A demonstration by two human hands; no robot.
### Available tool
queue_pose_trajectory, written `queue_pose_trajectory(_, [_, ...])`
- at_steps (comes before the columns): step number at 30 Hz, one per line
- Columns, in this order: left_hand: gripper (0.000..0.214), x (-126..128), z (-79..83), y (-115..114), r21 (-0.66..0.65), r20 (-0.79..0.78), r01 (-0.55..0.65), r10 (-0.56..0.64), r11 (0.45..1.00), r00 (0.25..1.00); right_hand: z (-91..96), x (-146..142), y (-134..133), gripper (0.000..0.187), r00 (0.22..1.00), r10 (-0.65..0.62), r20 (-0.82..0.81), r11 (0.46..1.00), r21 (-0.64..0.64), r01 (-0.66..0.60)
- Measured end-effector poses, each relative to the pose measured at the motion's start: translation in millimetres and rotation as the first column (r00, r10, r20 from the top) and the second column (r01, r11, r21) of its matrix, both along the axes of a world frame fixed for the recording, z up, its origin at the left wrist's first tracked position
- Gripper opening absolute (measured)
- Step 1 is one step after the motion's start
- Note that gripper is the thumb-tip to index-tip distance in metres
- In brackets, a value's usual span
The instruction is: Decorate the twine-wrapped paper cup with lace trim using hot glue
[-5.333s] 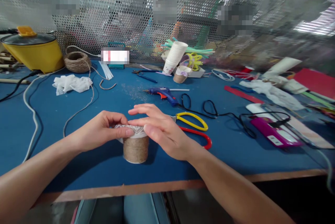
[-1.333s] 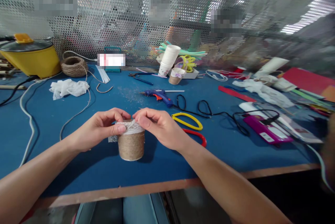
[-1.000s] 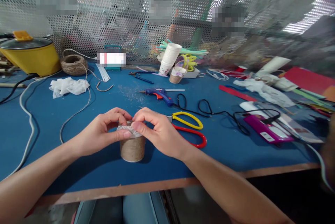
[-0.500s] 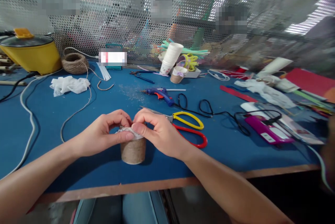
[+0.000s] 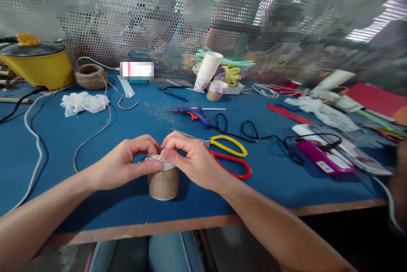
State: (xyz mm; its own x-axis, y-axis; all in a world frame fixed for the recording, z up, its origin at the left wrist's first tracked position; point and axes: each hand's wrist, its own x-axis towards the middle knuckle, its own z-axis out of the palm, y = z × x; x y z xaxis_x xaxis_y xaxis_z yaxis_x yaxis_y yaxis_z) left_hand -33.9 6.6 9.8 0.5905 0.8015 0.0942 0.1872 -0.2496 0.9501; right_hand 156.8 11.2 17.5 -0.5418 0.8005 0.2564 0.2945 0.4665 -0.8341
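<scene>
A small cup wrapped in jute twine (image 5: 163,183) stands near the front edge of the blue table (image 5: 95,195). A strip of white lace (image 5: 155,161) runs round its rim. My left hand (image 5: 124,164) pinches the lace against the rim from the left, thumb in front and fingers curled over the top. My right hand (image 5: 192,161) presses the lace from the right, its thumb tip on the rim beside the left thumb. Both hands hide most of the cup's mouth.
Yellow-and-red scissors (image 5: 227,153) lie right of my hands. Behind them are a blue glue gun (image 5: 193,114) with a black cord, a twine ball (image 5: 91,76), a white cloth (image 5: 83,103), a yellow pot (image 5: 40,65), stacked paper cups (image 5: 208,68) and a magenta device (image 5: 326,157).
The right hand, flat over the cup five seconds ago, now pinches the lace at the rim. Over the last second both hands have held almost still.
</scene>
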Motion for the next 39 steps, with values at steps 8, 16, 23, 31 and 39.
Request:
queue_pose_trajectory(8, [0.022,-2.8,-1.2,2.9,-0.169,0.183,0.026,0.006,0.985,0.983,-0.4,5.8,5.8,0.056,0.999,-0.026,-0.04,0.998,-0.05,0.024])
queue_pose_trajectory(16, [0.02,-3.8,-1.8,3.5,-0.205,0.212,0.037,0.007,0.978,0.977,-1.6,5.7,6.2,0.058,0.999,0.006,-0.042,0.997,-0.073,-0.009])
queue_pose_trajectory(23, [0.022,-2.9,-1.7,3.5,-0.16,0.153,0.046,-0.021,0.986,0.988,-1.4,2.2,4.6,0.048,1.0,0.004,-0.021,0.999,-0.045,-0.005])
queue_pose_trajectory(31, [0.026,-3.5,-2.5,5.1,-0.19,0.205,0.032,0.007,0.981,0.979,-3.4,7.2,4.7,0.024,0.975,-0.074,-0.208,0.971,0.207,0.118])
queue_pose_trajectory(39, [0.026,-6.9,-6.8,6.2,-0.243,0.28,0.052,0.019,0.969,0.96,-5.1,5.1,3.9,0.015,0.989,-0.01,-0.148,0.859,0.506,0.085])
